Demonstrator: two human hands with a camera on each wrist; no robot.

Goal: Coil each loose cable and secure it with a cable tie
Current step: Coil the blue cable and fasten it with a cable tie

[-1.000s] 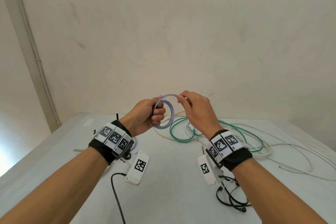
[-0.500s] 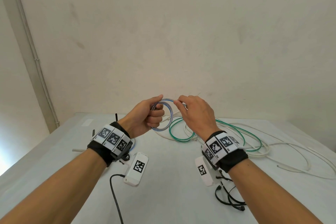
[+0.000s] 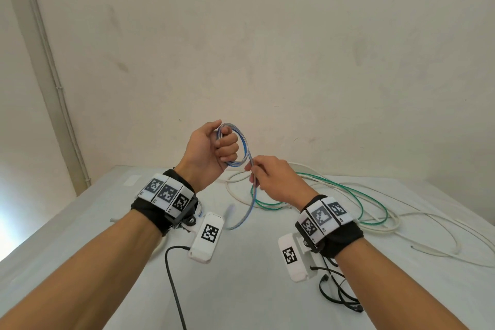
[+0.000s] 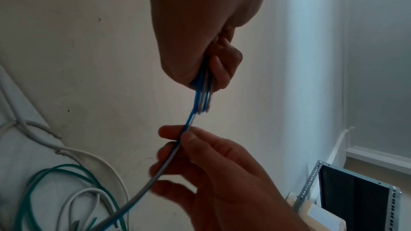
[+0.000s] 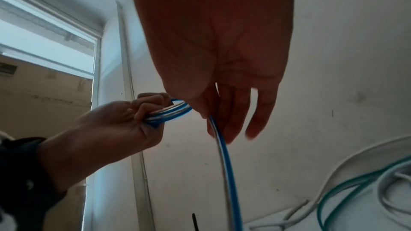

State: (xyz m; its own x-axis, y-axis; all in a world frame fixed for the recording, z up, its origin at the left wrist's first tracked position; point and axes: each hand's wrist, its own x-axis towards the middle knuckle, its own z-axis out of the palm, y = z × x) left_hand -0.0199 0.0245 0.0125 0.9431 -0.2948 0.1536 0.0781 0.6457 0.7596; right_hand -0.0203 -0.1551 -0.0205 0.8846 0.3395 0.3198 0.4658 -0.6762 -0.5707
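My left hand [image 3: 227, 151] is raised above the table and grips a small coil of blue-and-white cable [image 3: 246, 146] in its curled fingers. From the coil a free tail [image 3: 250, 209] drops toward the table. My right hand [image 3: 254, 177] sits just below and right of the coil and pinches that tail between thumb and fingers. The left wrist view shows the coil strands [image 4: 203, 97] leaving my left hand [image 4: 206, 71] and running through my right hand [image 4: 189, 147]. In the right wrist view the tail [image 5: 229, 173] hangs from my right hand [image 5: 218, 126].
A loose green cable [image 3: 348, 190] and several white cables [image 3: 388, 225] lie tangled on the white table [image 3: 241, 289] behind and right of my hands. A thin black strip [image 5: 193, 222] stands near the table's back. A wall is close behind.
My left hand has lifted the coil higher. My right hand has left the top of the coil and dropped down along the free tail.
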